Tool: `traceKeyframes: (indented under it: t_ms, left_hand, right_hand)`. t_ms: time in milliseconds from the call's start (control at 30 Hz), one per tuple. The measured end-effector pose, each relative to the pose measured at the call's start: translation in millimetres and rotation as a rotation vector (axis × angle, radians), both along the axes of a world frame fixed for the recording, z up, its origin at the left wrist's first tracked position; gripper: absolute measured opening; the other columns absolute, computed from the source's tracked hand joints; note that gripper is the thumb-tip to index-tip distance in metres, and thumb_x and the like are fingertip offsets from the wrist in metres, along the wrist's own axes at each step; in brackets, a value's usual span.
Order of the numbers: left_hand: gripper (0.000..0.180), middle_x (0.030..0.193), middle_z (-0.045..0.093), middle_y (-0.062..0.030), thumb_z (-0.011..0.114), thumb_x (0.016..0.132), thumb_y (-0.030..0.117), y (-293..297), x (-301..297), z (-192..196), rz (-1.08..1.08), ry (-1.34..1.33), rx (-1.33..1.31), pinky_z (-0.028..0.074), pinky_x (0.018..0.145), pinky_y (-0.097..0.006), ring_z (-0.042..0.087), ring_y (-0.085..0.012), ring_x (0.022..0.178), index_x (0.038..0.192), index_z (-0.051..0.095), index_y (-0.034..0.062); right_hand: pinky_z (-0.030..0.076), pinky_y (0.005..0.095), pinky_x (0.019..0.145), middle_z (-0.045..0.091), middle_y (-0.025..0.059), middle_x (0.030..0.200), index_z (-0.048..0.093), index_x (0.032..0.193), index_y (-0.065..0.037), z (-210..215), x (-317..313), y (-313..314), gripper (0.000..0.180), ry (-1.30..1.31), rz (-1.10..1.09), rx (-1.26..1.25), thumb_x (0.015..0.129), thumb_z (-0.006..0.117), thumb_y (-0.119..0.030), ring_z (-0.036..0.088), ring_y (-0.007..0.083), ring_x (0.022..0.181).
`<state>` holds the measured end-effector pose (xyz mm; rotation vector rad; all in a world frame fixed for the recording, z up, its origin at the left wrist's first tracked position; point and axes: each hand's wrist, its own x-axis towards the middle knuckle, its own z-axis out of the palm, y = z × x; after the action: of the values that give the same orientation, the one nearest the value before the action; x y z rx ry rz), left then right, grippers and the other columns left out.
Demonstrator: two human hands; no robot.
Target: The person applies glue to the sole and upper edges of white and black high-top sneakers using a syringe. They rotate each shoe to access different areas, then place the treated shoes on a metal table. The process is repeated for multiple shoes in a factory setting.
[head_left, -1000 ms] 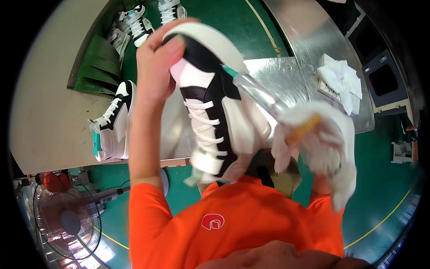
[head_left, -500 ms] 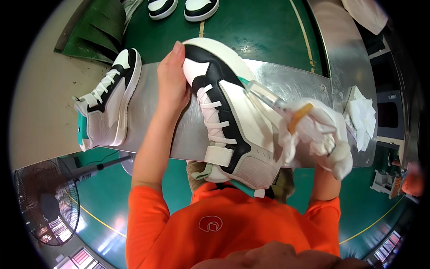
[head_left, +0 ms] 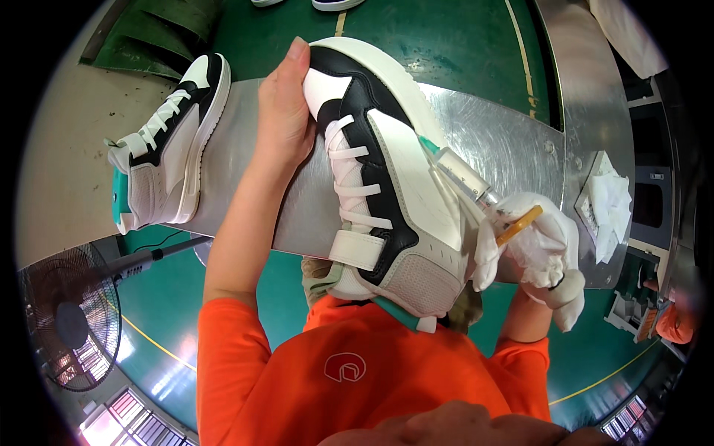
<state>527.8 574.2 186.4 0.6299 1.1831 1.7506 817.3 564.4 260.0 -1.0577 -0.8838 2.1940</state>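
A white, black and grey high-top sneaker [head_left: 413, 193] with white laces and a strap is tilted in front of me, toe away. My left hand [head_left: 286, 111] is closed round its toe end, thumb up by the sole edge. In my right hand [head_left: 535, 241], which wears a white glove, is a clear syringe [head_left: 465, 175] with a green tip. That tip is at the seam between the upper and the white sole, on the right side of the shoe. An amber strip [head_left: 519, 225] sticks out at the gloved fingers, partly hidden.
A matching sneaker [head_left: 172, 141] stands to the left by the metal plate [head_left: 245, 111]. Beyond lies a green conveyor belt [head_left: 446, 44] with more shoes at the top edge. White cloths [head_left: 606, 204] rest on the right; a fan [head_left: 71, 320] stands lower left.
The view has shifted, so the far shoes have mostly left the top edge. My right hand and the syringe have moved back along the sole seam toward the heel. Both grips stay.
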Motion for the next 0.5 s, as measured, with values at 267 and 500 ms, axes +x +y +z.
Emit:
traceKeyframes:
  t_ms: [267, 500]
  left_hand:
    - [0.044, 0.094, 0.067, -0.0105, 0.055, 0.096, 0.040, -2, 0, 2, 0.000, -0.031, 0.016, 0.053, 0.074, -0.029, 0.064, -0.0164, 0.082, 0.102, 0.060, -0.0027]
    - [0.045, 0.096, 0.067, -0.0124, 0.050, 0.098, 0.039, -2, 3, 6, 0.032, -0.055, -0.021, 0.054, 0.074, -0.032, 0.066, -0.0196, 0.084, 0.105, 0.060, -0.0042]
  right_hand:
    - [0.054, 0.0296, 0.055, 0.062, 0.0260, 0.087, 0.047, 0.117, 0.022, -14, 13, 5, 0.084, 0.200, 0.095, 0.079, 0.056, 0.080, -0.025, 0.064, 0.0262, 0.062]
    - [0.054, 0.0290, 0.055, 0.062, 0.0261, 0.089, 0.045, 0.120, 0.022, -15, 37, 24, 0.094, 0.401, 0.276, 0.145, 0.052, 0.084, -0.029, 0.064, 0.0262, 0.063]
